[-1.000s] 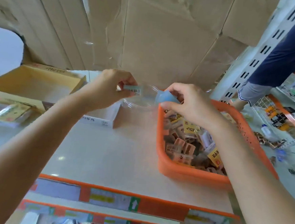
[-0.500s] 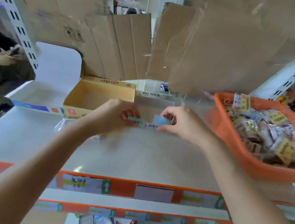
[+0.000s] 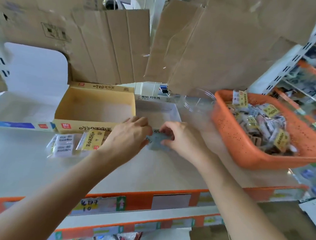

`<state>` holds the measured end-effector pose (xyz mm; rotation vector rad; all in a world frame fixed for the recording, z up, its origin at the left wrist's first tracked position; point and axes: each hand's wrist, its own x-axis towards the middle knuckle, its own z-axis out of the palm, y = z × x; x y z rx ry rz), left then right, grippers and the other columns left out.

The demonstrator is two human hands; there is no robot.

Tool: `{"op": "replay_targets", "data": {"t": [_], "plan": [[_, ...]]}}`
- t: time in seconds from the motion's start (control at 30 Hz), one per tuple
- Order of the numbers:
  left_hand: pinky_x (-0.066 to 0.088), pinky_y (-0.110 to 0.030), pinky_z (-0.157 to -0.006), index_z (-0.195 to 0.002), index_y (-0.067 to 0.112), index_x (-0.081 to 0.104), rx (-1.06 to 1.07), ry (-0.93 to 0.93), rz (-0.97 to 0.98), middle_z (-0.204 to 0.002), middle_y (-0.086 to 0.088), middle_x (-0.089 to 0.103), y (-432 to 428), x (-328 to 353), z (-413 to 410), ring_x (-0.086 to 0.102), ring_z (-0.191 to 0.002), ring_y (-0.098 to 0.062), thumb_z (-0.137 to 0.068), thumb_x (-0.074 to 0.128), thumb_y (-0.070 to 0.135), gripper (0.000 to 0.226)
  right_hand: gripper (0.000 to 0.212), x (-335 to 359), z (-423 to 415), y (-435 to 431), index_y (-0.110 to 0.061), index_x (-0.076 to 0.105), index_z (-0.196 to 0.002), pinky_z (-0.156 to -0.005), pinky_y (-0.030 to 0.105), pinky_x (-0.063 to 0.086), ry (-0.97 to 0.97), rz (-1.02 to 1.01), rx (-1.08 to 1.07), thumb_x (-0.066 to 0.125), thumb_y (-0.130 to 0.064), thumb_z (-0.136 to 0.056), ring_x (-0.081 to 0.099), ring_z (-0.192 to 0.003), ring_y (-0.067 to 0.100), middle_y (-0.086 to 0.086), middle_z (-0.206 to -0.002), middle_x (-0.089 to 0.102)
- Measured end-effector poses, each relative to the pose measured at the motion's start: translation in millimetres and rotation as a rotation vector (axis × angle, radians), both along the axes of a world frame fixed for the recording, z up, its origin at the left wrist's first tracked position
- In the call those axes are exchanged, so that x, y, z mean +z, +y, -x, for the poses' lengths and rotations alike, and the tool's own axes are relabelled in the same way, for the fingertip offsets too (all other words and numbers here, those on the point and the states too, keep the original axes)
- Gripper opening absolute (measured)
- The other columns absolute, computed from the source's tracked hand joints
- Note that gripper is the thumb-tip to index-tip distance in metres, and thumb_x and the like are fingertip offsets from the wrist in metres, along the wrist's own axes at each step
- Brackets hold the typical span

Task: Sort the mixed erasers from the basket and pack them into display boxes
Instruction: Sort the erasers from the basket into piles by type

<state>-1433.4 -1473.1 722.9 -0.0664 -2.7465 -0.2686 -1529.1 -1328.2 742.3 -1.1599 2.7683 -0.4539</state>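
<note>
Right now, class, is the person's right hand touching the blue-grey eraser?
Touching. The head view shows the right hand pinching the blue-grey eraser at its right edge; the left hand holds its other edge.

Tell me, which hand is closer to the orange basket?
Right. The right hand, pinching a blue eraser, is just left of the orange basket; the left hand is farther, by the yellow box.

Cardboard sheets (image 3: 206,48) are leaning along the far side of the white surface (image 3: 149,172), a clear plastic tub (image 3: 198,103) sitting near them. A slotted upright (image 3: 292,56) is standing far right; an orange label strip (image 3: 139,199) is running along the near edge.
</note>
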Motion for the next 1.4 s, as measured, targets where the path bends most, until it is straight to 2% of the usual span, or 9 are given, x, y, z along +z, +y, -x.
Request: {"op": "replay_targets", "data": {"t": [0.2, 0.37, 0.6, 0.7, 0.83, 1.03, 1.2, 1.3, 1.4], "plan": [[0.053, -0.038, -0.068, -0.091, 0.013, 0.068, 0.020, -0.006, 0.059, -0.093, -0.006, 0.062, 4, 6, 8, 0.060, -0.084, -0.028, -0.072, 0.077, 0.018, 0.021, 0.024, 6, 9, 13, -0.025, 0.061, -0.105, -0.070, 0.025, 0.038, 0.028, 0.033, 0.001, 0.068, -0.026, -0.082, 0.053, -0.095, 0.011, -0.009, -0.101, 0.064], [0.036, -0.027, -0.068, -0.100, 0.018, 0.066, 0.052, 0.052, -0.022, -0.102, -0.002, 0.061, 8, 27, 25, 0.057, -0.096, -0.027, -0.085, 0.063, 0.019, 0.015, 0.021, 27, 30, 39, -0.024, 0.063, -0.105, -0.072, 0.027, 0.043, -0.012, 0.113, 0.005, 0.066, -0.027, -0.084, 0.055, -0.081, 0.010, -0.009, -0.089, 0.063], [0.047, -0.032, -0.071, -0.105, 0.022, 0.065, 0.024, 0.054, -0.148, -0.107, 0.003, 0.061, 47, 51, 82, 0.060, -0.095, -0.022, -0.088, 0.057, 0.022, 0.019, 0.016, 64, 82, 101, -0.018, 0.066, -0.098, -0.077, 0.033, 0.049, 0.022, 0.258, -0.024, 0.068, -0.024, -0.084, 0.057, -0.076, 0.010, -0.011, -0.079, 0.059], [0.051, -0.039, -0.076, -0.104, 0.018, 0.066, -0.032, 0.048, -0.182, -0.103, 0.001, 0.062, 75, 57, 109, 0.061, -0.092, -0.022, -0.087, 0.059, 0.018, 0.019, 0.016, 75, 106, 132, -0.017, 0.066, -0.099, -0.077, 0.031, 0.047, 0.055, 0.245, -0.046, 0.066, -0.023, -0.085, 0.057, -0.078, 0.011, -0.006, -0.085, 0.064], [0.048, -0.033, -0.078, -0.104, 0.015, 0.066, -0.063, 0.054, -0.191, -0.104, -0.002, 0.064, 113, 62, 142, 0.061, -0.092, -0.023, -0.085, 0.062, 0.015, 0.020, 0.014, 80, 138, 171, -0.021, 0.065, -0.102, -0.075, 0.031, 0.047, 0.082, 0.182, -0.060, 0.062, -0.023, -0.088, 0.057, -0.082, 0.012, -0.008, -0.089, 0.064], [0.046, -0.035, -0.084, -0.113, 0.023, 0.062, -0.010, -0.044, -0.132, -0.113, 0.001, 0.062, 157, 67, 181, 0.057, -0.103, -0.022, -0.088, 0.057, 0.027, 0.026, 0.018, 77, 181, 208, -0.026, 0.063, -0.108, -0.075, 0.028, 0.046, 0.050, 0.103, -0.038, 0.059, -0.023, -0.091, 0.057, -0.088, 0.009, -0.009, -0.099, 0.063], [0.041, -0.027, -0.078, -0.121, 0.020, 0.056, 0.059, -0.106, -0.108, -0.121, 0.001, 0.053, 176, 72, 213, 0.055, -0.102, -0.017, -0.090, 0.054, 0.027, 0.031, 0.030, 79, 204, 211, -0.025, 0.059, -0.119, -0.089, 0.035, 0.049, 0.020, -0.006, 0.021, 0.061, -0.028, -0.089, 0.059, -0.100, 0.012, -0.010, -0.105, 0.059], [0.043, -0.033, -0.087, -0.128, 0.018, 0.049, 0.101, -0.131, -0.128, -0.127, -0.002, 0.048, 179, 72, 231, 0.049, -0.110, -0.020, -0.090, 0.054, 0.024, 0.038, 0.039, 78, 211, 208, -0.024, 0.058, -0.123, -0.091, 0.032, 0.047, -0.001, -0.045, 0.078, 0.065, -0.034, -0.086, 0.057, -0.103, 0.009, -0.006, -0.119, 0.062], [0.034, -0.034, -0.099, -0.137, 0.019, 0.041, 0.088, -0.144, -0.065, -0.138, -0.002, 0.042, 178, 68, 245, 0.039, -0.123, -0.020, -0.093, 0.052, 0.026, 0.046, 0.050, 73, 209, 204, -0.021, 0.052, -0.131, -0.088, 0.026, 0.041, -0.067, -0.090, 0.175, 0.067, -0.032, -0.084, 0.053, -0.110, 0.009, -0.004, -0.131, 0.056]]}}
